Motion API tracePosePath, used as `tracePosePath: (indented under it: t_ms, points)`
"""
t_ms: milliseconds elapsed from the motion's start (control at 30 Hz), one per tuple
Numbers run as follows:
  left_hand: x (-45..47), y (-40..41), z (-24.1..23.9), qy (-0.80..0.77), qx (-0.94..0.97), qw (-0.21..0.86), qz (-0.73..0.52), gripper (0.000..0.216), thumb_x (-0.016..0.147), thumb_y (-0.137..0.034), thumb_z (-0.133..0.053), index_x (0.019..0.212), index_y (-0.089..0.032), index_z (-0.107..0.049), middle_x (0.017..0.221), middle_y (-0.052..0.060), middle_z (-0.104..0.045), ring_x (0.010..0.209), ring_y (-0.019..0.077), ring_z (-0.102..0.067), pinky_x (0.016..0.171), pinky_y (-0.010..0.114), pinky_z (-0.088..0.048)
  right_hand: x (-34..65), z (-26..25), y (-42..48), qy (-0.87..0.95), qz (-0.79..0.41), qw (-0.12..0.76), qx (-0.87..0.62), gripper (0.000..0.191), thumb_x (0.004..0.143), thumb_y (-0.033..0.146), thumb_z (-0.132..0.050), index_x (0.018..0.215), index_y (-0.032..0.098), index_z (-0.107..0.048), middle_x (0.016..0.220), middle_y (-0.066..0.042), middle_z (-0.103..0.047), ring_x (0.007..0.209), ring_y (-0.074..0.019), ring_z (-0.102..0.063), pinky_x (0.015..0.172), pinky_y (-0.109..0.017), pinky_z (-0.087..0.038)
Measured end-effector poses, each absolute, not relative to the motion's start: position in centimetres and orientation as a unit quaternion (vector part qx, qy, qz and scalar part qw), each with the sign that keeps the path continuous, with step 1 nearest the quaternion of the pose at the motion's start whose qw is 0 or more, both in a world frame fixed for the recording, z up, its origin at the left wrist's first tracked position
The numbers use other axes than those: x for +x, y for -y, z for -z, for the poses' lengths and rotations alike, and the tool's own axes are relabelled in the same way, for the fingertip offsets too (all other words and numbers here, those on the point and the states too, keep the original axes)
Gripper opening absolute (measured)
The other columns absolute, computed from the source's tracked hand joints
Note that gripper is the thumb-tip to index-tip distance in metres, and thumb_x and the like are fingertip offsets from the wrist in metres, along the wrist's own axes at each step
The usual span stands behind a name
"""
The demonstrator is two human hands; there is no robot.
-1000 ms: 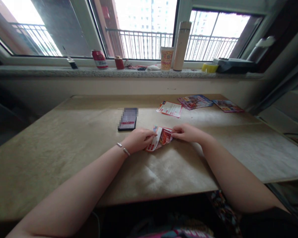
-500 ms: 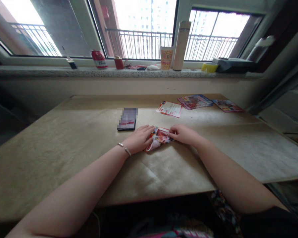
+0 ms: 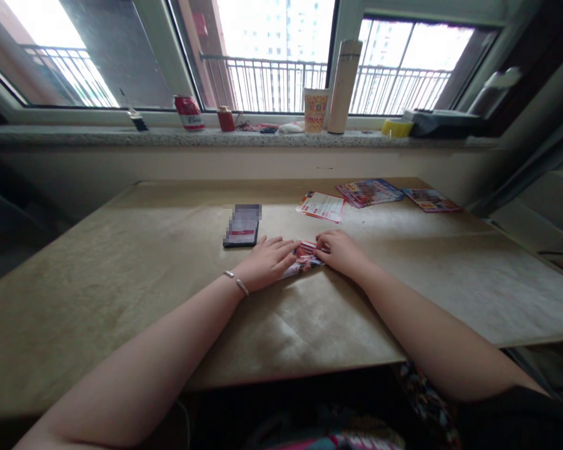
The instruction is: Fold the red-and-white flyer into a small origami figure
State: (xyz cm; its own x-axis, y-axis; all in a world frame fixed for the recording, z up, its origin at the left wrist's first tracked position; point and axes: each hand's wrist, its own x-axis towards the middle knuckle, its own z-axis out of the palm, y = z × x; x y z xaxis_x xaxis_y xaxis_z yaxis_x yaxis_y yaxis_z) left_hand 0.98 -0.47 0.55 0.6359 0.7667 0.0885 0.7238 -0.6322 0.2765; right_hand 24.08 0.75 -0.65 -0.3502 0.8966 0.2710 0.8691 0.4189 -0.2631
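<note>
On the brown bench (image 3: 122, 281), the left hand (image 3: 265, 265) lies flat, released, on a folded leaflet (image 3: 304, 257); the right hand (image 3: 340, 251) presses its right end, grasp unclear

A phone (image 3: 242, 226) lies just beyond the left hand (image 3: 265, 262), leaflets (image 3: 321, 206) farther back; bare table (image 3: 122, 269) leftward.

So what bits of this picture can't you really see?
All in the head view:
Folded paper: mostly covered by the left hand and right hand.
Phone: screen blurred out.
White leaflet: print too small to read.
Red can on the windowsill: label too small.
Left arm: cut off by the bottom edge.
</note>
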Motion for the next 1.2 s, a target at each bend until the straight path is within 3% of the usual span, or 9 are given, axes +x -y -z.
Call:
tracePosePath:
  t_ms: [133, 333, 567, 767, 967, 1200]
  points:
    - [1.0, 0.6, -0.5, -0.398, 0.911, 0.071, -0.08, 0.049, 0.096, -0.051, -0.032, 0.137, -0.031, -0.048, 0.146, 0.005, -0.044, 0.132, 0.0303, -0.038, 0.11, 0.053, -0.023, 23.7, 0.7, -0.7, 0.819, -0.026, 0.189, -0.541, 0.012, 0.081, 0.029, -0.062, 0.081, 0.02, -0.069, 0.093, -0.007, -0.069, 0.093, -0.0216, -0.059, 0.083, -0.032, -0.043]
    - [1.2, 0.8, -0.6, -0.384, 0.916, 0.072, -0.087, 0.049, 0.094, -0.049, -0.038, 0.136, -0.025, -0.05, 0.142, 0.008, -0.046, 0.13, 0.0293, -0.04, 0.11, 0.047, -0.027, 23.4, 0.6, -0.5, 0.82, -0.02, 0.19, -0.539, 0.013, 0.082, 0.029, -0.06, 0.084, 0.02, -0.07, 0.088, -0.007, -0.067, 0.087, -0.0206, -0.058, 0.077, -0.03, -0.042]
    - [1.6, 1.0, 0.1, -0.458, 0.872, 0.108, -0.138, 0.06, 0.091, -0.045, -0.043, 0.141, -0.012, -0.039, 0.136, 0.016, -0.047, 0.127, 0.0277, -0.044, 0.108, 0.039, -0.035, 23.6, 0.7, -0.6, 0.847, -0.071, 0.199, -0.487, 0.006, 0.08, 0.024, -0.064, 0.079, 0.019, -0.068, 0.082, -0.005, -0.066, 0.082, -0.0174, -0.057, 0.074, -0.028, -0.041]
    - [1.6, 1.0, 0.3, -0.466, 0.873, 0.079, -0.121, 0.052, 0.087, -0.048, -0.052, 0.125, -0.013, -0.055, 0.138, 0.017, -0.046, 0.13, 0.0295, -0.041, 0.112, 0.041, -0.031, 23.5, 0.7, -0.4, 0.863, -0.071, 0.2, -0.458, 0.006, 0.08, 0.024, -0.065, 0.081, 0.019, -0.068, 0.084, -0.005, -0.067, 0.084, -0.0171, -0.056, 0.076, -0.028, -0.04]
    - [1.7, 1.0, 0.5, -0.483, 0.864, 0.038, -0.138, 0.046, 0.087, -0.05, -0.05, 0.115, -0.014, -0.056, 0.128, 0.016, -0.053, 0.121, 0.0302, -0.048, 0.106, 0.045, -0.034, 23.3, 0.4, -0.3, 0.863, -0.057, 0.186, -0.466, 0.009, 0.081, 0.027, -0.064, 0.084, 0.02, -0.069, 0.084, -0.004, -0.065, 0.084, -0.0177, -0.056, 0.077, -0.028, -0.04]
    - [2.3, 0.8, 0.5, -0.505, 0.844, 0.076, -0.163, 0.035, 0.083, -0.043, -0.056, 0.105, -0.015, -0.055, 0.117, 0.014, -0.057, 0.116, 0.0294, -0.049, 0.102, 0.043, -0.038, 22.9, 0.3, -0.2, 0.859, -0.04, 0.179, -0.479, 0.01, 0.083, 0.029, -0.063, 0.083, 0.02, -0.069, 0.087, -0.005, -0.066, 0.086, -0.0186, -0.057, 0.078, -0.029, -0.041]
